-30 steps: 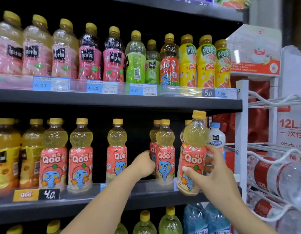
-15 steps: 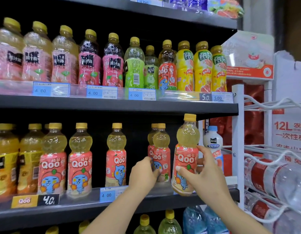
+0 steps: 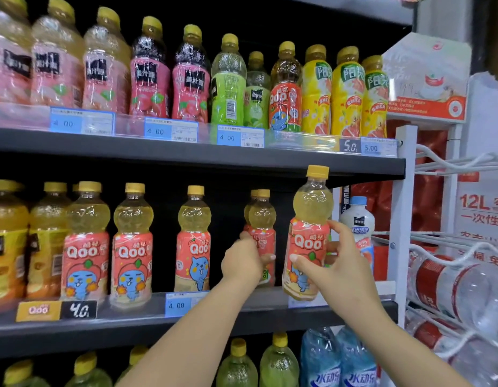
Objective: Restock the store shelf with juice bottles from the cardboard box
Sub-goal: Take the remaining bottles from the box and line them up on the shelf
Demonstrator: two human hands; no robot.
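Observation:
My right hand (image 3: 337,263) grips a Qoo juice bottle (image 3: 309,236) with a yellow cap and red label, tilted slightly, its base at the front edge of the middle shelf (image 3: 147,322). My left hand (image 3: 243,261) is closed around the label of another Qoo bottle (image 3: 261,219) standing on that shelf, with one more bottle right behind it. Further left on the same shelf stand three more Qoo bottles (image 3: 133,247). The cardboard box is out of view.
The upper shelf (image 3: 186,155) carries pink, green and yellow juice bottles. A white milk-drink bottle (image 3: 358,222) stands right of the held bottle. A white wire rack (image 3: 448,263) with large water bottles is at the right. Green and blue bottles fill the bottom shelf.
My left hand has closed further around the standing Qoo bottle. My right hand has kept the held bottle at the shelf's front edge, a little more upright.

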